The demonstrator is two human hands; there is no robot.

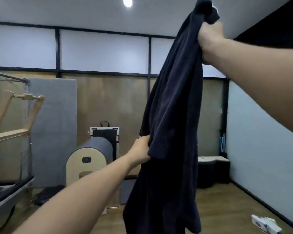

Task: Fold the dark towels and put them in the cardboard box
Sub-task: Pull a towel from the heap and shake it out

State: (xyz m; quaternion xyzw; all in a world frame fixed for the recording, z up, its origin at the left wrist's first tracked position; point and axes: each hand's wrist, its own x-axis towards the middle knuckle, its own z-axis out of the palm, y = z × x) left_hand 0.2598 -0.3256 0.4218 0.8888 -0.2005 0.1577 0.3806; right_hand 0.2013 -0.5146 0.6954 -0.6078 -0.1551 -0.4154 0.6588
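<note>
Wood floor (pixel 227 208), frosted panels (pixel 105 48), right hand (pixel 210 39) fingers clenched round dark towel (pixel 172 115) overhead, left hand (pixel 140 149) fingers pinching its edge

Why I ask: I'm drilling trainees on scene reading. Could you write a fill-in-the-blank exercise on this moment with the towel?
1. The right hand grips the dark navy cloth towel at its bunched ____ end.
2. The left hand grips the towel's side edge, ____ than the right hand.
3. The round ceiling light is switched ____.

Missing words: top; lower; on.
</note>
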